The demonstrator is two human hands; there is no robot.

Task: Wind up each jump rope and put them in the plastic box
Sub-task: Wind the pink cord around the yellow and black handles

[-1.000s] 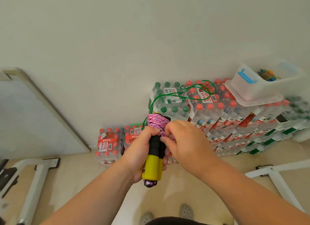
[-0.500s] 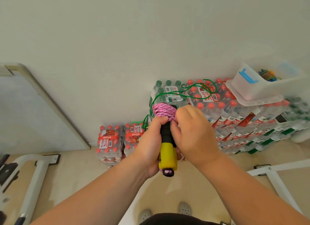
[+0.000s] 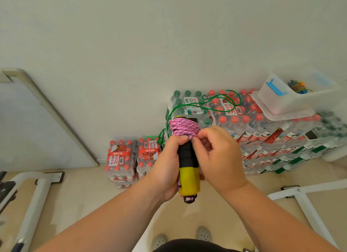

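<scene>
The pink jump rope (image 3: 183, 127) is wound in a thick coil round the upper end of its paired handles (image 3: 188, 178), which are black foam above and yellow below and are held upright in mid-air in front of the person. The left hand (image 3: 167, 169) grips the handles from the left, its fingers curled round the black foam just under the coil. The right hand (image 3: 219, 156) is bent in from the right, with thumb and fingertips pinching at the lowest turns of the rope where the coil meets the foam. A short pink end shows below the yellow part.

Behind the hands a green jump rope (image 3: 216, 99) lies loose in loops across the top of a stack of bottled-water packs (image 3: 262, 131) and hangs down over its left edge. At the right end of that top stands the plastic box (image 3: 277, 103), clear with a blue latch (image 3: 275, 87), resting on its lid (image 3: 293, 114). A wound rope (image 3: 297, 85) already lies inside it.

Two smaller bottle packs (image 3: 120, 158) sit on the floor against the wall, left of the stack. A pale panel (image 3: 28, 129) leans on the wall at far left. White metal frames (image 3: 309, 210) stand on the floor at both sides.
</scene>
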